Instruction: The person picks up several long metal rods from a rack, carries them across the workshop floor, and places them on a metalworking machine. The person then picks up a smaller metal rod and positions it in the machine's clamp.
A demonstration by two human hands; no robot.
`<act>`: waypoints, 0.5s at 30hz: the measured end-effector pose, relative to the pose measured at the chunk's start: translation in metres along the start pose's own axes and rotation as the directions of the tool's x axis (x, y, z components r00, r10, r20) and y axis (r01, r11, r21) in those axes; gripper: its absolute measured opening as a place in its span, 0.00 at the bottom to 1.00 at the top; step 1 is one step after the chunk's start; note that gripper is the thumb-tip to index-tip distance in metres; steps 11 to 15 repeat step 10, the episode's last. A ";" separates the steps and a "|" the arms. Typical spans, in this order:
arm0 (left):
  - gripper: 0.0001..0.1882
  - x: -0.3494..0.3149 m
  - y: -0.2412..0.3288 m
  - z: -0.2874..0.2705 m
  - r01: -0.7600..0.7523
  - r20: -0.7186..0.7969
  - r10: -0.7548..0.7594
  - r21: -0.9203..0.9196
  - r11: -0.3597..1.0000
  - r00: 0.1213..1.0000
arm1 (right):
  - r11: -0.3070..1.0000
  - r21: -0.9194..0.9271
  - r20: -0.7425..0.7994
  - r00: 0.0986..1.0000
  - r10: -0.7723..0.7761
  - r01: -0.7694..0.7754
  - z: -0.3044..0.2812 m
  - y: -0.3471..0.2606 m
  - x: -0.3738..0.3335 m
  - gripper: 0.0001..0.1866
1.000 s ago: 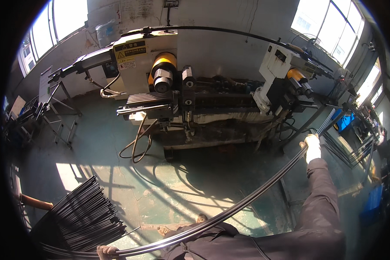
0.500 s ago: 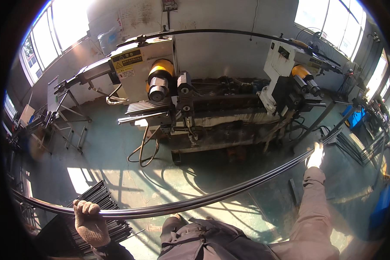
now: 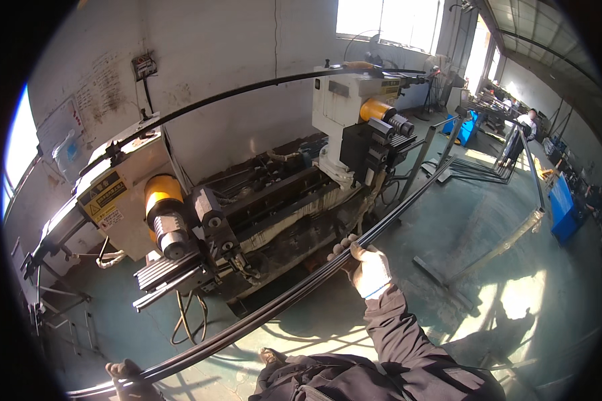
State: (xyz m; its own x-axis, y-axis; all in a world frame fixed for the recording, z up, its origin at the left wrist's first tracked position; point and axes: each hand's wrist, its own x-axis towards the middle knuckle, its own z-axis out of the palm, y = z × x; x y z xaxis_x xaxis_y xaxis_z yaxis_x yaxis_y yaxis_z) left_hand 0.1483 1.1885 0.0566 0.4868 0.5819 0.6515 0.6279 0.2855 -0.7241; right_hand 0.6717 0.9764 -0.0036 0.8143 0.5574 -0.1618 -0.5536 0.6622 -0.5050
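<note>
A bundle of long, dark, shiny metal rods (image 3: 267,309) slants in front of my body, from the lower left up toward the far right. My left hand (image 3: 128,382), in a knit work glove, is wrapped round the bundle near the picture's lower left edge. Farther along, my gloved right hand (image 3: 366,269) grips the same bundle, its fingers curled over the rods. Beyond the bundle stands a two-headed metalworking machine (image 3: 338,113) with yellow collars on its spindles. How many rods I hold cannot be made out.
A long dark bar (image 3: 247,85) spans the two machine heads. More long rods (image 3: 485,165) lie on a low rack at the far right. Blue panels (image 3: 565,208) and a metal frame (image 3: 532,164) stand to the right. Another person (image 3: 525,123) is in the background.
My view has swung to the right. The rods now slant more steeply toward the far right, and my right hand grips them closer to my body. Both hands still hold them.
</note>
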 end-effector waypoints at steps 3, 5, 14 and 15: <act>0.10 0.018 -0.012 0.097 -0.171 -0.121 0.236 0.395 0.903 0.964 | 0.988 -0.105 -0.002 0.994 -0.111 0.110 0.006 0.004 0.044 0.08; 0.09 0.020 0.004 0.139 -0.277 -0.170 0.381 0.438 0.855 0.909 | 0.981 -0.080 -0.030 0.984 -0.177 0.174 0.017 0.016 0.071 0.13; 0.14 0.045 0.069 0.165 0.189 0.213 0.040 -0.927 0.324 0.976 | 0.993 -0.057 0.070 0.992 -0.104 0.108 0.063 0.086 0.100 0.17; 0.14 0.045 0.069 0.165 0.189 0.213 0.040 -0.927 0.324 0.976 | 0.993 -0.057 0.070 0.992 -0.104 0.108 0.063 0.086 0.100 0.17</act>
